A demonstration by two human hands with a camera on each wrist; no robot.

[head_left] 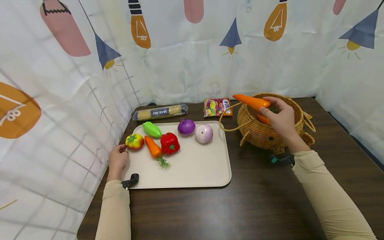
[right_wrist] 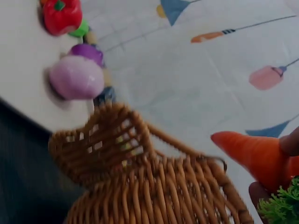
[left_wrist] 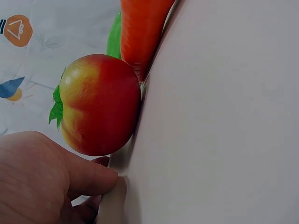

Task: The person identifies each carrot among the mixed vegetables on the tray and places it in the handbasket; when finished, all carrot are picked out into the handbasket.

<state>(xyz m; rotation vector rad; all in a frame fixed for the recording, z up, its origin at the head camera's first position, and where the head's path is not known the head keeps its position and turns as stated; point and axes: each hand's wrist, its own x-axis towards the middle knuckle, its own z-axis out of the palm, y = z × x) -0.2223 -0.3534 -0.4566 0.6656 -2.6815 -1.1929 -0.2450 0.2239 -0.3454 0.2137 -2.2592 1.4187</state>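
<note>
My right hand [head_left: 279,116] grips an orange carrot [head_left: 250,101] by its thick end above a wicker basket [head_left: 255,135]. Its green leafy top [right_wrist: 282,207] shows in the right wrist view. Inside the basket another orange carrot [head_left: 263,119] is partly visible. My left hand [head_left: 118,158] pinches the left rim of the beige tray [head_left: 192,173], thumb on top, beside a red-yellow tomato [left_wrist: 100,105]. Also on the tray lie a carrot [head_left: 153,147], a red bell pepper [head_left: 170,143], a green vegetable [head_left: 152,129], a purple onion [head_left: 186,127] and a pale onion [head_left: 204,133].
Behind the tray lie a pasta packet [head_left: 160,112] and a colourful snack packet [head_left: 218,107]. The basket's loop handle [head_left: 223,128] reaches over the tray's right corner. A printed curtain [head_left: 180,66] hangs along the back and left of the dark table [head_left: 240,213].
</note>
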